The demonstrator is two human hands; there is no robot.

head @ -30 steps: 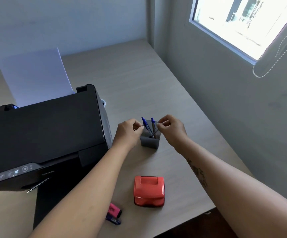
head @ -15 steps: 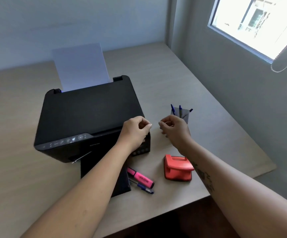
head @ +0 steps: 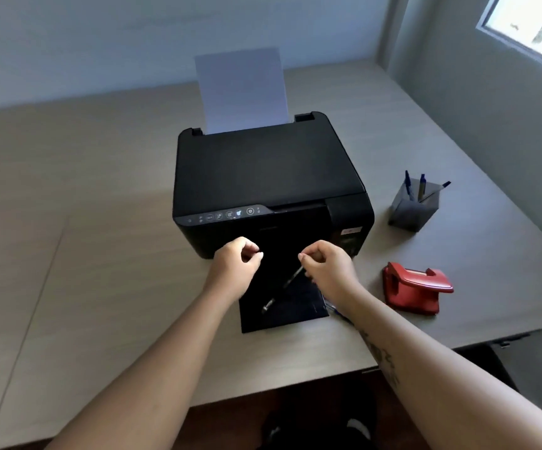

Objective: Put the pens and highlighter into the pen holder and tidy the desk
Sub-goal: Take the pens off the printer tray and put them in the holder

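A grey pen holder [head: 409, 211] stands on the desk to the right of the printer, with three blue pens in it. A black pen [head: 279, 292] slants over the printer's black output tray [head: 295, 310]. My right hand [head: 328, 271] is curled over the pen's upper end, fingertips pinched on it. My left hand [head: 235, 266] hovers at the tray's left side, fingers curled and holding nothing. A blue pen [head: 336, 311] peeks out beside my right forearm. The highlighter is hidden.
The black printer [head: 263, 177] fills the middle of the desk, with a white sheet [head: 242, 89] standing in its rear feed. A red hole punch [head: 415, 287] lies near the front right edge. A wall runs close along the desk's right side.
Both hands left the pen holder and moved left to the printer's output tray. The view swung left. The black pen now lies further right on the tray, at my right fingers.
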